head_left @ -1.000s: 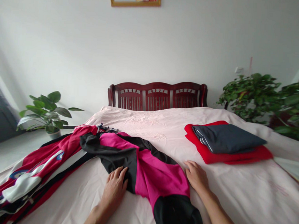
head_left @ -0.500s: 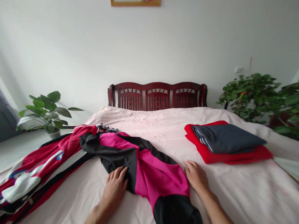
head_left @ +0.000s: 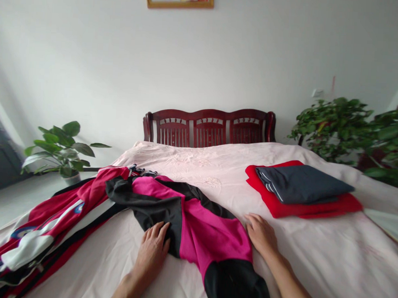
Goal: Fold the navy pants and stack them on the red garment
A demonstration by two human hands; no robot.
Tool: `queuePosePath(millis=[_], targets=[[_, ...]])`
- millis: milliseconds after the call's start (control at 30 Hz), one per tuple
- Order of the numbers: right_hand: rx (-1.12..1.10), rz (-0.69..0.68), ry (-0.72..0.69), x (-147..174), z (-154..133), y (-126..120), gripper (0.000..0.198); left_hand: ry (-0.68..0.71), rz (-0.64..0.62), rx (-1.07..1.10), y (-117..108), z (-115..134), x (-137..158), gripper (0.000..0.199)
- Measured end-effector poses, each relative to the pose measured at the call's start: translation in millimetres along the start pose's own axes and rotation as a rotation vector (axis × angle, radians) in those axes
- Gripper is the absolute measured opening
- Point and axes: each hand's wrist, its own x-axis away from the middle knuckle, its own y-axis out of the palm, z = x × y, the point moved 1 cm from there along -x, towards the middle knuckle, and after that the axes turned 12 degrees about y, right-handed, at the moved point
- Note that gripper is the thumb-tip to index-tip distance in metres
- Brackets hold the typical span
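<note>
A magenta and black garment [head_left: 215,224] lies spread out, a little rumpled, on the bed in front of me. My left hand [head_left: 155,243] rests palm down at its near left edge, the fingertips on the black cloth. On the other side, my right hand [head_left: 261,234] lies flat beside the magenta edge, fingers stretched toward the middle. Neither hand grips the cloth. The far left end of the garment overlaps a heap of red, white and navy clothes [head_left: 67,211].
Folded dark grey clothing [head_left: 306,184] sits on a folded red cloth [head_left: 282,210] at the right. A pale pink bedsheet [head_left: 192,159] covers the bed up to the dark wooden headboard [head_left: 209,127]. Potted plants [head_left: 62,149] stand at both sides.
</note>
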Motion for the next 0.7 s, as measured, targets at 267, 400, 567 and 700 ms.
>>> queuePosePath(millis=[267, 400, 567, 700], targets=[[0.003, -0.009, 0.01, 0.6, -2.4, -2.9, 0.041, -0.003, -0.019, -0.004, -2.7, 1.5, -0.4, 0.047], [0.001, -0.011, 0.012, 1.0, -2.9, -4.2, 0.042, -0.001, -0.016, -0.007, -1.5, 0.7, 0.3, 0.047], [-0.005, 0.009, 0.007, 1.1, -2.1, -2.6, 0.041, -0.002, -0.003, -0.011, 1.2, -1.2, 0.7, 0.046], [0.015, 0.023, -0.003, 0.8, -1.1, -0.2, 0.041, 0.0, -0.005, -0.013, 1.3, -1.4, 0.9, 0.046]])
